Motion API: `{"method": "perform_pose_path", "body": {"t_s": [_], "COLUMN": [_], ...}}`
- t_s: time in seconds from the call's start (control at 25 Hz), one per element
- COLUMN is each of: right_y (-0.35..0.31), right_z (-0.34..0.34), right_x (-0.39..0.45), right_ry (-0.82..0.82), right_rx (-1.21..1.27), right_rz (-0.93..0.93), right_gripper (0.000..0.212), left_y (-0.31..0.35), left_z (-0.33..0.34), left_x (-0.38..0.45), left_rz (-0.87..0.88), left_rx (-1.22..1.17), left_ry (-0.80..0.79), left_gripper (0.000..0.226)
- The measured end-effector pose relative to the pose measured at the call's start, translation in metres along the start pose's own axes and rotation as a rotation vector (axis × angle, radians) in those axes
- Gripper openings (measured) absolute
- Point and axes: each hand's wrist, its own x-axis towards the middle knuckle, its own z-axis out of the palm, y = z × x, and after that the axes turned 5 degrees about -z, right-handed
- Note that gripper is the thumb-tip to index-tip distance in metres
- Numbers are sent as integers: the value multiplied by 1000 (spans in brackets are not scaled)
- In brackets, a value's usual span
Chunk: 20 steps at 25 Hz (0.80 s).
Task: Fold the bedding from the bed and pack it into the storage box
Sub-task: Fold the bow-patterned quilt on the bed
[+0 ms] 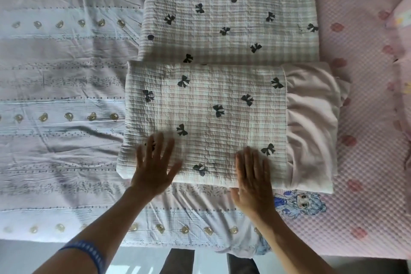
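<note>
A quilted checked blanket with dark bow prints [206, 115] lies on the bed, its near part folded over into a thick rectangle. Its plain pink underside [311, 122] shows at the right end of the fold. The unfolded far part [229, 6] stretches away behind it. My left hand [155, 167] lies flat with fingers spread on the fold's near left corner, slightly blurred. My right hand [253, 180] rests flat on the fold's near edge, fingers straight. No storage box is in view.
Under the blanket lies a pale striped sheet with small bear prints [62, 100], covering the bed's left side. A pink dotted mattress pad [367, 162] with a cartoon figure [298, 202] covers the right. The bed's near edge [111, 242] runs along the bottom; my legs stand below it.
</note>
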Motion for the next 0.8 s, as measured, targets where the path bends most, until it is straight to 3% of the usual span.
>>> {"method": "perform_pose_path", "body": {"t_s": [0.08,0.16,0.28,0.36,0.48,0.6,0.8], "right_y": [0,4,7,8,5,-1,-19], "right_z": [2,-2,-4,-14,-48,-81,-130], "right_x": [9,20,36,43,49,31,-55], "right_ry": [66,88,151,128,-31,-294,-634], "right_rx": [-78,-152,-245,-220,-94,38,171], "right_rz": [52,51,-23,-31,-13,6,-11], "right_gripper": [73,52,40,29,27,17,22], "left_y": [-5,-5,16,26,28,32,48], "left_z": [6,13,12,3,-25,-58,-100], "left_x": [-20,-19,1,9,14,7,-67], "left_rz": [161,197,144,138,97,160,247], "left_rx": [131,266,419,411,275,272,249], "left_ry": [30,46,27,68,-157,-266,-831], "left_gripper": [95,99,53,36,48,55,91]}}
